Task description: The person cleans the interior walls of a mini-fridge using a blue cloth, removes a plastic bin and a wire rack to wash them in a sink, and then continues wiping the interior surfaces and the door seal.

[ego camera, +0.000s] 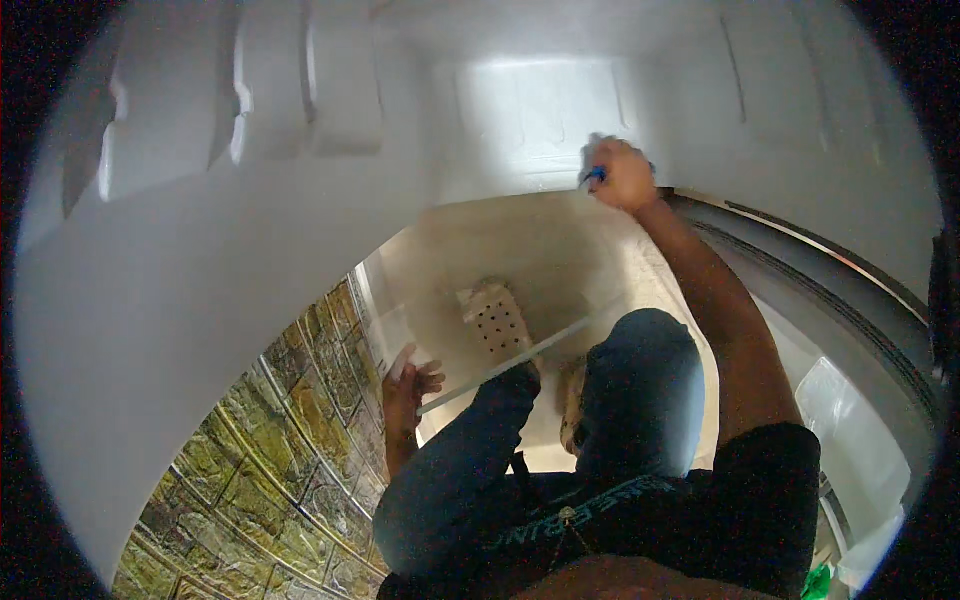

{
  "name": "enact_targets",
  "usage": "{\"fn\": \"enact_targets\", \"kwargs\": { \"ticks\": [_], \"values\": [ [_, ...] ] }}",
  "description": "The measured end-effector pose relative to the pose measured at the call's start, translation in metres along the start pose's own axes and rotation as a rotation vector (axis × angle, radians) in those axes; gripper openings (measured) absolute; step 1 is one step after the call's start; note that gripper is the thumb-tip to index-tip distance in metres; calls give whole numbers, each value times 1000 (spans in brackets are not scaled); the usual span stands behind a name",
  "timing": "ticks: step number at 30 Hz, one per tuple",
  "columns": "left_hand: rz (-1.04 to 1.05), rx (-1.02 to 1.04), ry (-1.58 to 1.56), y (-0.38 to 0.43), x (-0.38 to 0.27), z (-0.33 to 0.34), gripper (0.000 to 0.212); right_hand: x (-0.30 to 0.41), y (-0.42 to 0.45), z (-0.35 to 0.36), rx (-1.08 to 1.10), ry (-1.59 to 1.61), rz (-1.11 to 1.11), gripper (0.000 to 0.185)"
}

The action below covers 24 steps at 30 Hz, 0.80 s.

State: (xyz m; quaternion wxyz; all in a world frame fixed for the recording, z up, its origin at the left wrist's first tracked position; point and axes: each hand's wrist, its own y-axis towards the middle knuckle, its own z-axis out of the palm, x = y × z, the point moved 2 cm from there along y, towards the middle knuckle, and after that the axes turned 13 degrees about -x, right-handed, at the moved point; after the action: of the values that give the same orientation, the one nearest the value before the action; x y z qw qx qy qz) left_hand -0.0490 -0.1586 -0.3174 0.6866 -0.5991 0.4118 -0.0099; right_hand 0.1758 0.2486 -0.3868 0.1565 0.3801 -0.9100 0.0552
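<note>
My right hand (624,174) is raised to the lower edge of a lit, white moulded recess (547,112), which looks like a refrigerator interior. It grips a blurred grey cloth or sponge (592,154), with a small blue piece showing by the fingers. Lower left, my left hand (412,382) is beside my knee, its thumb up and fingers spread. A slanting pale strip (502,367), perhaps the trim of a clear shelf, runs from that wrist across my shin. Whether the left hand holds this panel cannot be made out.
Smooth white plastic walls with moulded ribs (247,97) surround my head. A dark door gasket (810,277) curves along the right. Stone-pattern tiles (285,450) cover the surface at lower left. My foot wears a perforated shoe (495,322) on the beige floor (525,247).
</note>
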Motion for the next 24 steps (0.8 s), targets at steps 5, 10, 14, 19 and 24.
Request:
{"fn": "enact_targets", "kwargs": {
  "ticks": [5,10,14,19,24],
  "values": [
    [55,1,41,-5,11,-8,55,13,52,-36,-277,-54,231,30],
    [23,54,16,-5,3,4,59,57,93,39,-290,-33,-142,34],
    [20,43,30,-3,2,4,59,-5,105,41,-322,-133,-159,32],
    [39,17,110,-4,2,7,58,-36,76,27,-408,-44,-25,32],
    [47,17,93,-4,-1,6,57,-1,-20,19,-243,-17,28,30]
  ]
}}
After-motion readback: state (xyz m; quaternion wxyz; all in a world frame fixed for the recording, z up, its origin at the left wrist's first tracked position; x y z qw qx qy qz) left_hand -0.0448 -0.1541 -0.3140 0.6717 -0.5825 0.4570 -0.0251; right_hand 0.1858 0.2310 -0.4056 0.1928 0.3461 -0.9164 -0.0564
